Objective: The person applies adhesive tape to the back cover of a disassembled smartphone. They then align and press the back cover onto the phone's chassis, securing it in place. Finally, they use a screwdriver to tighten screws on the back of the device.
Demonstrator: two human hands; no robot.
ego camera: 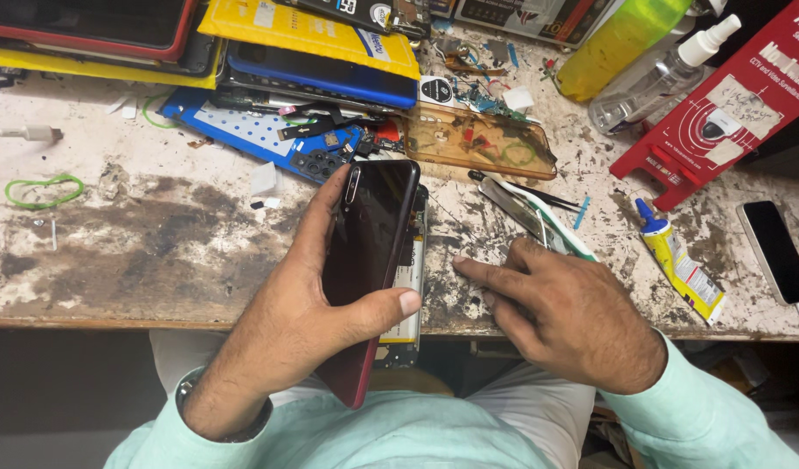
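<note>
My left hand (pixel 317 304) grips a dark red phone back cover (pixel 369 243), thumb across its lower face and fingers behind its left edge. Beneath the cover lies an opened phone body (pixel 410 278) with its battery showing, at the bench's front edge. My right hand (pixel 556 308) rests on the worn bench (pixel 139 252) to the right of the phone, index finger stretched out and touching the surface close to the phone's side. Tweezers (pixel 525 213) and a thin green-edged tool lie just beyond that hand.
A yellow glue tube (pixel 682 265) lies at the right, a black phone (pixel 775 252) beyond it. An amber clear case (pixel 482 139), blue phone parts, stacked phones, a spray bottle (pixel 656 82) and a red card crowd the back. A green rubber band (pixel 43 189) lies far left.
</note>
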